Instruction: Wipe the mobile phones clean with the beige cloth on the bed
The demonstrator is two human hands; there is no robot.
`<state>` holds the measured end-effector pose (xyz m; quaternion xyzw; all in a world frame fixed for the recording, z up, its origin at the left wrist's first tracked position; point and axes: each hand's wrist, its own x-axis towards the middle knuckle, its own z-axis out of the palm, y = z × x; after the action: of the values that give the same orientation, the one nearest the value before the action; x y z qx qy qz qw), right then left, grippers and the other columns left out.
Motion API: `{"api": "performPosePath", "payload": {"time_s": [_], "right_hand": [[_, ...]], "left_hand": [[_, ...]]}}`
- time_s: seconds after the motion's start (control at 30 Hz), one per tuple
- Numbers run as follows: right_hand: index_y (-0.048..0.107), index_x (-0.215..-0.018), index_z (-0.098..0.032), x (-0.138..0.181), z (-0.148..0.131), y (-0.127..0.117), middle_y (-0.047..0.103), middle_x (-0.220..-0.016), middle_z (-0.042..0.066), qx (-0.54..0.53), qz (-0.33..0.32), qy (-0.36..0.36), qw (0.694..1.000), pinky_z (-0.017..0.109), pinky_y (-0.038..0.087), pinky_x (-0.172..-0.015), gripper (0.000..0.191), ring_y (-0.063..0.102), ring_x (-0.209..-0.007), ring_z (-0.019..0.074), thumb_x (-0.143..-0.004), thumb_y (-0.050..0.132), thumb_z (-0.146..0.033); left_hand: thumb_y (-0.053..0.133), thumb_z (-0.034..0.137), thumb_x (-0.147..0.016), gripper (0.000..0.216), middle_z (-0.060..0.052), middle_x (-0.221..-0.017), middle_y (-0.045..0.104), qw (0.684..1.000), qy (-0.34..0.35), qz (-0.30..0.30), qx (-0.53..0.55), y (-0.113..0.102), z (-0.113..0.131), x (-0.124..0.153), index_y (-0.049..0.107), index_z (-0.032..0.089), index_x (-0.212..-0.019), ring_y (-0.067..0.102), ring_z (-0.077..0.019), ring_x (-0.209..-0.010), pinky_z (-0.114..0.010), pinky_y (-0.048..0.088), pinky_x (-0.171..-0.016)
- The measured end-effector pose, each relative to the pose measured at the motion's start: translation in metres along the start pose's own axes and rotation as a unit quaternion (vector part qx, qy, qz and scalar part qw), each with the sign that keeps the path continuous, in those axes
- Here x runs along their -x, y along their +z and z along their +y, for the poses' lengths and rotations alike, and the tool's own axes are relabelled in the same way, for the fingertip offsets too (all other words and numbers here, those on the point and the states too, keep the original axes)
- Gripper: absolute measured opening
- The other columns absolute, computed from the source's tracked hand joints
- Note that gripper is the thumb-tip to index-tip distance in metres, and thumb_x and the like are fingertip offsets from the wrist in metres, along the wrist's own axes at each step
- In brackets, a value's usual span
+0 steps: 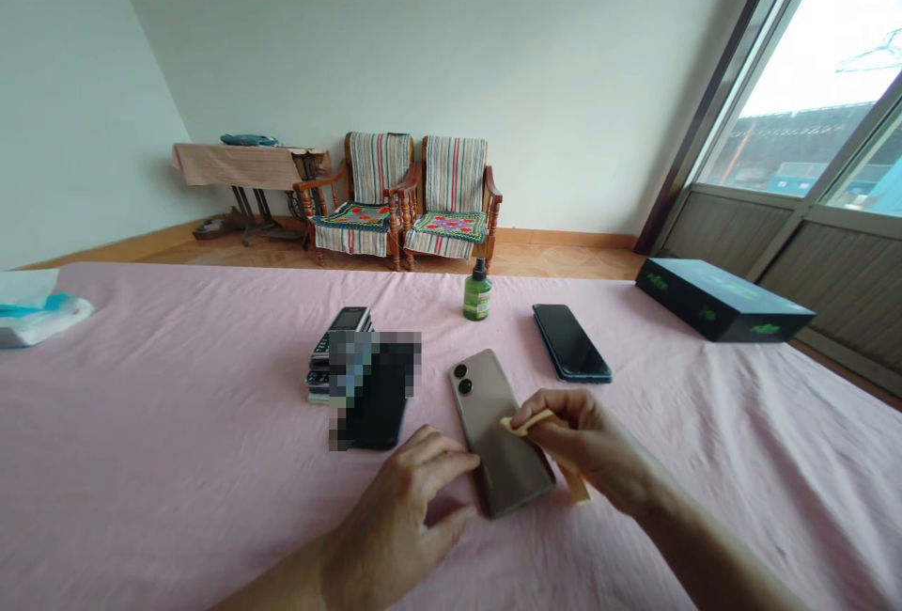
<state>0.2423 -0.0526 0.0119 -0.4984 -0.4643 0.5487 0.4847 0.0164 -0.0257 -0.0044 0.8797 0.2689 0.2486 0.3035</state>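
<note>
A gold-brown smartphone lies back side up on the pink cloth, its two round camera lenses toward the far left. Fingertips of my left hand rest against the phone's left edge, thumb and fingers apart. In my right hand is a folded pale yellow cloth, pinched between the fingers and pressed on the right side of the phone's back. A loose end of the cloth hangs down by the phone's right edge.
The pink sheet bears a stack of old keypad phones, a dark phone partly blurred out, a green spray bottle, a black-screened phone, a black box and a tissue pack. Two wooden chairs stand behind.
</note>
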Motion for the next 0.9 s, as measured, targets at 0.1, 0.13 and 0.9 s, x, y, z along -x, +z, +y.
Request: {"api": "performPosePath", "payload": {"time_s": [0.1, 0.13, 0.9], "right_hand": [[0.071, -0.071, -0.016, 0.002, 0.001, 0.006, 0.061, -0.059, -0.003, 0.032, -0.024, -0.007, 0.999, 0.019, 0.026, -0.048, 0.013, 0.039, -0.048, 0.0048, -0.071, 0.068, -0.028], [0.071, -0.071, -0.016, 0.003, 0.000, 0.009, 0.057, -0.054, -0.004, 0.041, -0.035, -0.007, 0.999, 0.018, 0.024, -0.046, 0.011, 0.036, -0.045, 0.0043, -0.072, 0.066, -0.026], [0.071, -0.067, -0.018, 0.001, 0.019, 0.044, 0.055, -0.074, -0.001, -0.034, 0.039, -0.109, 0.993, 0.019, 0.038, -0.056, 0.005, 0.049, -0.064, 0.0092, -0.068, 0.066, -0.018]], "left_hand": [[0.065, 0.000, -0.071, 0.048, -0.003, -0.100, 0.063, 1.000, 0.001, -0.001, -0.004, 0.000, 0.000, 0.000, 0.063, 0.023, -0.114, 0.056, -0.0200, -0.097, -0.033, 0.047, -0.088], [0.066, 0.001, -0.072, 0.047, -0.003, -0.101, 0.062, 1.000, 0.000, -0.001, -0.005, 0.000, 0.000, 0.000, 0.063, 0.023, -0.114, 0.056, -0.0200, -0.098, -0.033, 0.047, -0.089], [0.064, 0.030, -0.084, 0.045, -0.007, -0.118, 0.061, 0.978, -0.084, 0.095, 0.166, -0.001, -0.018, -0.001, 0.050, 0.022, -0.126, 0.059, -0.0241, -0.106, -0.035, 0.047, -0.092]]}}
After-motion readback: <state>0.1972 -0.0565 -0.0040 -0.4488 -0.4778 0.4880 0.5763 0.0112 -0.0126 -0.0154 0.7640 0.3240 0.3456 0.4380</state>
